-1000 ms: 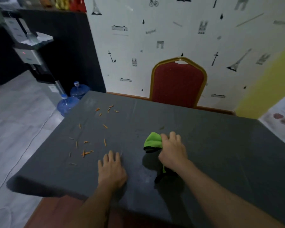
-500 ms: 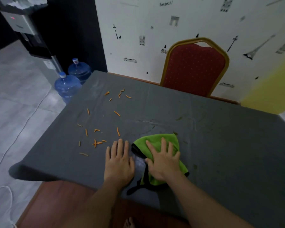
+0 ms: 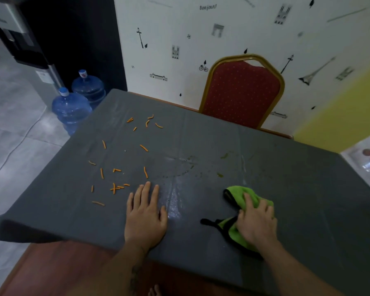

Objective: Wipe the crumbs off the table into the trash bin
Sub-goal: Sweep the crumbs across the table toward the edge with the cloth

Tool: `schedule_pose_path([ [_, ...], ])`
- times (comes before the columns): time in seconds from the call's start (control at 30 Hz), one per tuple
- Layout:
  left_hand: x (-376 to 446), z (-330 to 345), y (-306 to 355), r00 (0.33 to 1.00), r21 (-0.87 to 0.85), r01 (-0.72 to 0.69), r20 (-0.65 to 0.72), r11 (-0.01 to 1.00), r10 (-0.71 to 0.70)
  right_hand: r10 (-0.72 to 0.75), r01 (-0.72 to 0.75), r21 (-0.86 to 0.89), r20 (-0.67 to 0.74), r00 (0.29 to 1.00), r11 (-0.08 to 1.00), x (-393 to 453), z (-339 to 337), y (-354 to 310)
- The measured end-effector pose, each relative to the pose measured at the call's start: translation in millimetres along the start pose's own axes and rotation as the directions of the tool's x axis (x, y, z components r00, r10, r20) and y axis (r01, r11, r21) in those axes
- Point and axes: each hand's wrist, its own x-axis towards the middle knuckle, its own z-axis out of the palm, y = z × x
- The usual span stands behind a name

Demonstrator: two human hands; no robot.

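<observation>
Several thin orange crumbs (image 3: 118, 167) lie scattered over the left half of the table (image 3: 297, 189), which has a dark grey cloth. My left hand (image 3: 145, 214) rests flat on the cloth near the front edge, fingers apart, just right of the nearest crumbs. My right hand (image 3: 256, 223) presses down on a green cloth (image 3: 241, 194) with black trim, to the right of a wet streak. No trash bin is in view.
A red chair (image 3: 241, 92) with a gold frame stands at the table's far side against the patterned wall. Two blue water jugs (image 3: 73, 107) stand on the floor beyond the table's left corner, beside a water dispenser (image 3: 15, 35). Small greenish smears mark the table's middle.
My right hand has slid the green cloth to the right, away from my left hand, leaving a wet streak. The left hand stays flat in place. The view has tilted down.
</observation>
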Motion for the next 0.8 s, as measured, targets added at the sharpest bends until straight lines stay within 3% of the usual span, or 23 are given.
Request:
schedule_pose_path([
  [0.13,0,1,0,1.0,0.004,0.001,-0.003,1.0,-0.001,-0.004,0.004,0.054,0.01,1.0,0.999,2,-6,-17],
  [0.2,0,2,0,1.0,0.018,0.0,-0.013,1.0,0.0,-0.125,0.125,0.073,-0.009,0.992,0.989,-7,-5,-43],
  [0.3,1,3,-1,0.999,0.02,-0.004,-0.044,1.0,0.005,-0.395,0.392,0.088,0.007,0.919,0.916,-37,3,-94],
  [0.4,1,6,-2,0.998,0.037,-0.01,-0.058,0.999,0.012,-0.514,0.512,0.087,-0.001,0.858,0.855,-59,8,-111],
  [0.5,1,5,-1,0.998,0.042,-0.001,-0.067,0.999,0.004,-0.494,0.497,0.106,-0.055,0.868,0.861,-52,14,-79],
  [0.7,0,2,0,0.999,0.033,0.014,-0.049,0.999,-0.012,-0.238,0.243,0.08,-0.076,0.968,0.967,-22,10,1],
  [0.8,-3,0,1,0.999,0.026,0.018,-0.029,1.0,-0.017,-0.161,0.166,0.065,-0.082,0.984,0.984,-7,2,6],
])
